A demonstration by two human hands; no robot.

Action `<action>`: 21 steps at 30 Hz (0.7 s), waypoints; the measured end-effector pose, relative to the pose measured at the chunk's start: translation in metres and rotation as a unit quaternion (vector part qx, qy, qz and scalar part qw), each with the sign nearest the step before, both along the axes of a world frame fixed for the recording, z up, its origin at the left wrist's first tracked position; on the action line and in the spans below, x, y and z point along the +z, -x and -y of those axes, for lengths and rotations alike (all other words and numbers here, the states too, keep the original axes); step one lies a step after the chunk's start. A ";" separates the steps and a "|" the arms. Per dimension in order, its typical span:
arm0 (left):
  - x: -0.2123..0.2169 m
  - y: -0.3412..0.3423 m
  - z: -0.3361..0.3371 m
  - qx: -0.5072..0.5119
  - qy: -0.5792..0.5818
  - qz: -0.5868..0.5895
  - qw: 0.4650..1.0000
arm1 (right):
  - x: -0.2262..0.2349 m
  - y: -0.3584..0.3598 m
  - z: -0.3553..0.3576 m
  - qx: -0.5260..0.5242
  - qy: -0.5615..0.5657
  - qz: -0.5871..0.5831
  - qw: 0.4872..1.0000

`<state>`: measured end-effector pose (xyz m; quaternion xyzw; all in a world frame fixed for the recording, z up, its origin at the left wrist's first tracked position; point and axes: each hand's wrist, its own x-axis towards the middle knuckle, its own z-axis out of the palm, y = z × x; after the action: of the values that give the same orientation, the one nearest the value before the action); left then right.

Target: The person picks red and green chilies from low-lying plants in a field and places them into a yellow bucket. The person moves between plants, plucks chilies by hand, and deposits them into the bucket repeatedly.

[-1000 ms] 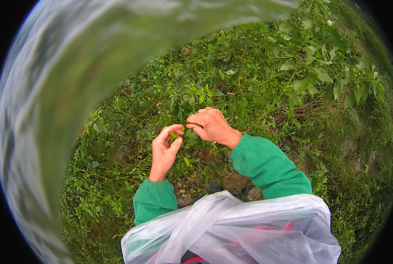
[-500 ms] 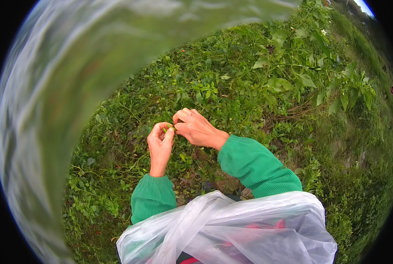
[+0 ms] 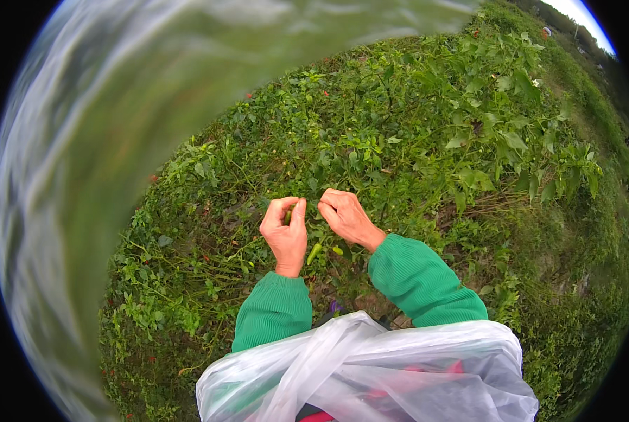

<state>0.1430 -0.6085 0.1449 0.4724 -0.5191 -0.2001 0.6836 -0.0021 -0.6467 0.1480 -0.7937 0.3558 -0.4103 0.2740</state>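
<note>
My left hand (image 3: 285, 233) is closed in a pinch above the low plants, with a small green chili pepper (image 3: 288, 216) partly showing between thumb and fingers. Just to its right, a short gap away, my right hand (image 3: 352, 219) is curled with its back toward me. Its fingertips are hidden, so what they hold, if anything, does not show. Below and between the two hands a light green pepper (image 3: 314, 253) hangs or lies among the leaves. A smaller yellow-green pepper (image 3: 338, 250) shows beneath my right wrist.
A sheet of clear plastic (image 3: 399, 366) covers my front below the green sleeves. Blurred see-through plastic (image 3: 68, 176) blocks the view's left and upper edge. Taller leafy plants (image 3: 497, 133) grow at the far right. Red spots (image 3: 153, 179) dot the foliage.
Both hands have shifted right in the picture and drawn apart from each other, where they nearly touched before. The view has tilted so that more of the far field shows.
</note>
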 end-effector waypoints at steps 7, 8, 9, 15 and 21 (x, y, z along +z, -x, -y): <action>-0.022 -0.073 -0.022 -0.250 -0.182 -0.523 0.794 | 0.013 0.006 0.005 0.007 -0.056 0.033 0.998; -0.028 -0.070 -0.033 -0.259 -0.204 -0.508 0.796 | 0.012 0.005 0.005 0.002 -0.051 0.030 0.998; -0.032 -0.064 -0.043 -0.265 -0.236 -0.495 0.794 | 0.012 0.003 0.005 -0.001 -0.043 0.027 0.999; -0.025 -0.019 -0.071 -0.236 -0.221 -0.287 0.902 | 0.009 -0.005 0.005 -0.018 -0.054 0.029 0.998; -0.016 -0.013 -0.046 -0.109 -0.172 -0.243 0.948 | 0.015 -0.008 -0.002 0.131 0.025 -0.072 0.988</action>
<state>0.1564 -0.5622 0.1290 0.4606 -0.3429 -0.4687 0.6713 0.0056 -0.6443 0.1632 -0.8678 0.2567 -0.3213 0.2789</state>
